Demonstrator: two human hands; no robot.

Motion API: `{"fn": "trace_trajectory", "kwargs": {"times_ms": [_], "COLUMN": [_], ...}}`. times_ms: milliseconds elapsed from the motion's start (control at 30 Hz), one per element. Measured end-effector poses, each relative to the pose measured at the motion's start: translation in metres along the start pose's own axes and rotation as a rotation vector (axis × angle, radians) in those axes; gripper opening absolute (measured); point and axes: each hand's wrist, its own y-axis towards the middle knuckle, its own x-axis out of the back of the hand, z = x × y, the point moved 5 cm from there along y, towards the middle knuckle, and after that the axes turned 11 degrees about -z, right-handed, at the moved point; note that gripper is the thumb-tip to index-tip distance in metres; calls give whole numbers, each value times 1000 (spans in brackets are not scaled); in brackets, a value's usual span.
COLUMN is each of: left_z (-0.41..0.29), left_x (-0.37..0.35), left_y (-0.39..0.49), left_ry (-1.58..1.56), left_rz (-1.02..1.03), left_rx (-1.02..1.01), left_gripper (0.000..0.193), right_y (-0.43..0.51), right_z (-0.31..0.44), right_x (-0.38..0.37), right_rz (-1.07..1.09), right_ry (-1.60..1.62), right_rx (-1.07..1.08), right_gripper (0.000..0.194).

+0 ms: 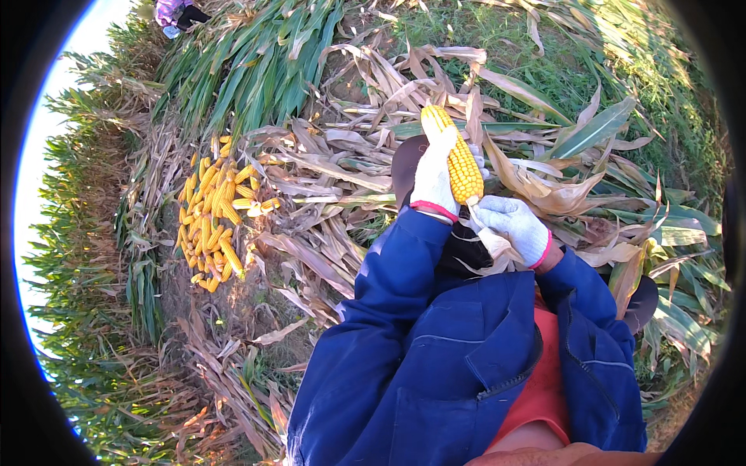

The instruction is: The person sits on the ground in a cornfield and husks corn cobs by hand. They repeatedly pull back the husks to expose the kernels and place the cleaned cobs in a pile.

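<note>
My left hand (433, 177), in a white knit glove with a pink cuff, is wrapped around a bare yellow corn ear (465, 172). Its fingertips show on the far side of the cob. At the lower end of the ear, my right hand (516, 226), gloved the same way, grips the pale husk (496, 246) at the stem. The husk hangs down from that hand toward my lap and still joins the cob's base. Kernels are exposed along the whole visible side of the ear.
To the left, a heap of husked corn ears (213, 212) lies on the ground. Dry cornstalks and leaves (344, 157) spread around my legs. Cut green stalks (256, 64) are piled farther off. Standing corn (76, 244) lines the left edge. Another person (178, 13) is at upper left.
</note>
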Motion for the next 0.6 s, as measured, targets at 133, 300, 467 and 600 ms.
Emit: {"fn": "trace_trajectory", "kwargs": {"times_ms": [133,300,467,600], "left_z": [1,-7,-71,-125], "left_x": [-2,-21,26,25], "left_y": [-3,-8,46,12], "left_ry": [77,141,3,-49], "left_rz": [-1,68,-204,-278], "left_rx": [32,24,-306,-395], "left_gripper": [49,44,38,39], "right_y": [-11,-26,-72,-20], "right_z": [1,17,52,-7], "right_x": [0,-3,-16,101], "right_rz": [65,131,362,-338], "right_ry": [-24,-22,-265,63], "right_rx": [-133,-142,-149,8], "right_gripper": [25,21,11,13]}}
